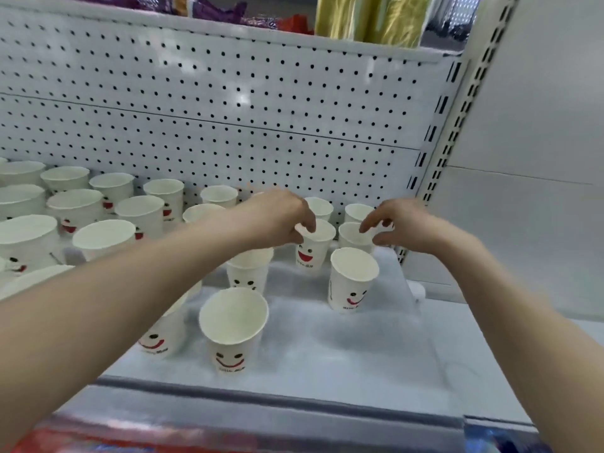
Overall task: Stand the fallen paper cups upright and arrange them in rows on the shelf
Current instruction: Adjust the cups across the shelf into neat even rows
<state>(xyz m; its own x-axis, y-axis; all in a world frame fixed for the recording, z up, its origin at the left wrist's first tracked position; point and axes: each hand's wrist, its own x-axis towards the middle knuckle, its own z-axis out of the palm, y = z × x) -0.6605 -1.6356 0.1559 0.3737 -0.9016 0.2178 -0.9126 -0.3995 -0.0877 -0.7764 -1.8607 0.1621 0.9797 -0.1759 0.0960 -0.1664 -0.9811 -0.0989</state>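
Observation:
Several white paper cups with red smiley faces stand upright on the white shelf [353, 348]. My left hand [277, 220] pinches the rim of one cup [312, 250] in the middle row. My right hand [402, 225] hovers at the rim of the neighbouring cup [353, 237], fingers spread and curled, thumb at its right side; a firm hold is not visible. Nearer me stand a cup [353, 279] at the right and another cup [232, 328] at the front. My left forearm hides parts of other cups.
A white pegboard back panel [228, 103] rises behind the cups. A slotted upright post [457, 125] bounds the shelf at the right. The shelf above [261, 31] carries yellow and purple packages. More upright cups [75, 207] crowd the left side.

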